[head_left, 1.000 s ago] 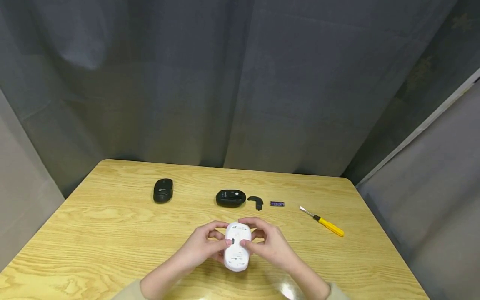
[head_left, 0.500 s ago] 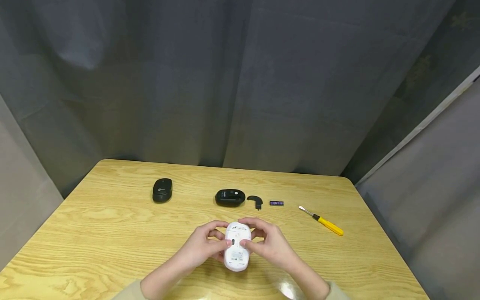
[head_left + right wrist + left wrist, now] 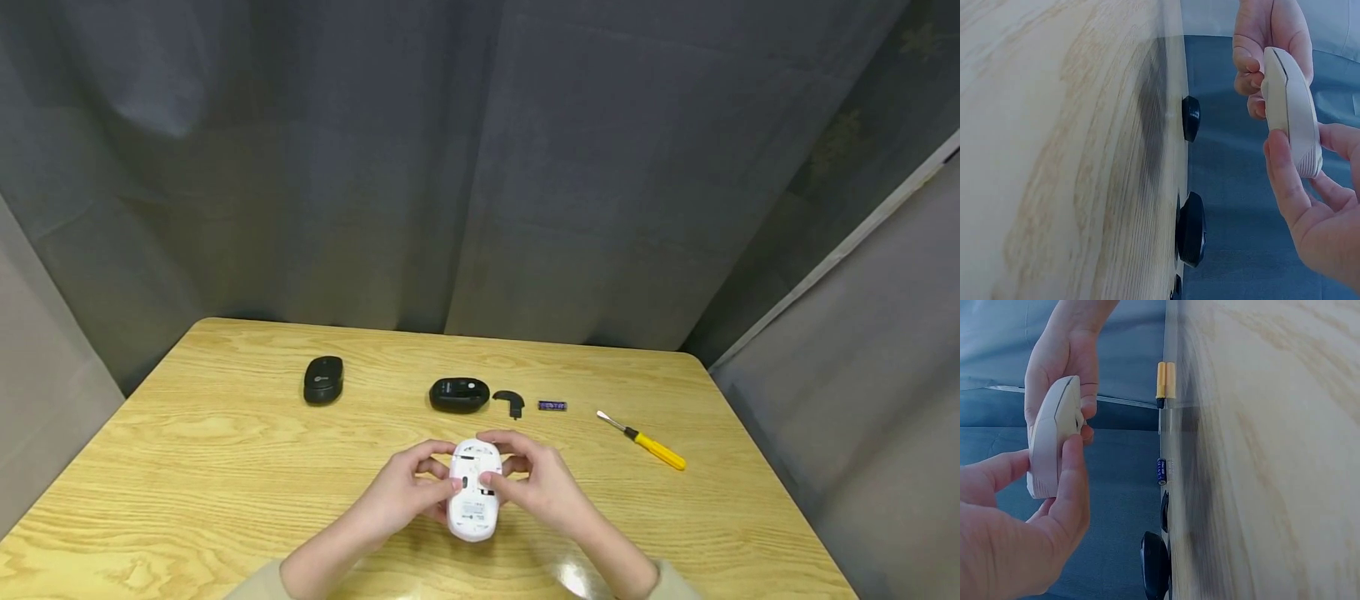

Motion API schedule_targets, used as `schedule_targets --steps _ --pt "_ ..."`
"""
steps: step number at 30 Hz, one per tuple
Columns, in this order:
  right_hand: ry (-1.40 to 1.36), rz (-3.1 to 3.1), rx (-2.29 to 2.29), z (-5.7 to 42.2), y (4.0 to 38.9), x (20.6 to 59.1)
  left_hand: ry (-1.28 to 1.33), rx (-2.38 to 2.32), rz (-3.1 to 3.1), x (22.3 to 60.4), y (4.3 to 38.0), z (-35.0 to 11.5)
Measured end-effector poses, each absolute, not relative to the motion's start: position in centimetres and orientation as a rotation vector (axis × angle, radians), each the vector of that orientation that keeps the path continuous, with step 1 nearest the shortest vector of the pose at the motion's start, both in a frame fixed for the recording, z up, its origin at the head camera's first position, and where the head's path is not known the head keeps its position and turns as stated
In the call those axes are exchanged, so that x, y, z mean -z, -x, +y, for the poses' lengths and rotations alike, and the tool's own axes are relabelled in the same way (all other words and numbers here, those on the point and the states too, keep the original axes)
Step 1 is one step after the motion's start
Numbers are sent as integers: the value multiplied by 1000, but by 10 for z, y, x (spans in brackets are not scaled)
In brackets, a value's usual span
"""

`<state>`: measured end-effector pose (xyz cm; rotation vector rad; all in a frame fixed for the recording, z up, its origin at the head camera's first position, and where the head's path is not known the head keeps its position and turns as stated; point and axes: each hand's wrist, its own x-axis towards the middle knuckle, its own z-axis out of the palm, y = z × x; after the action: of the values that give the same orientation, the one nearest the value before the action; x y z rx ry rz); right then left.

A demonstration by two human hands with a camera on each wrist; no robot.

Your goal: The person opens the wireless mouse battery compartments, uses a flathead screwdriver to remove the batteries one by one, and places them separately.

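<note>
Mouse (image 3: 474, 502), white, underside up, is held at seven o'clock from the curved black piece (image 3: 514, 403), left hand (image 3: 411, 487) and right hand (image 3: 537, 482) gripping its sides, thumbs on its underside; likely light, stiff, rather slippery, best gripped by the flanks.

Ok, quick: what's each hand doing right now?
Left hand: holding the white mouse by its left side, thumb on the underside.
Right hand: holding the same mouse by its right side, thumb on the underside.
</note>
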<state>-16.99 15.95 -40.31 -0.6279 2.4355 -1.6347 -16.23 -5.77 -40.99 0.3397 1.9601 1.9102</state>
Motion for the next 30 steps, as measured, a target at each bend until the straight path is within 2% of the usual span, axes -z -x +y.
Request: schedule_targets --steps 12,30 --pt "614 2669 1552 157 173 394 -358 -1915 1932 412 161 -60" --pt "419 2405 1832 164 192 384 -358 -1918 1937 412 160 -62"
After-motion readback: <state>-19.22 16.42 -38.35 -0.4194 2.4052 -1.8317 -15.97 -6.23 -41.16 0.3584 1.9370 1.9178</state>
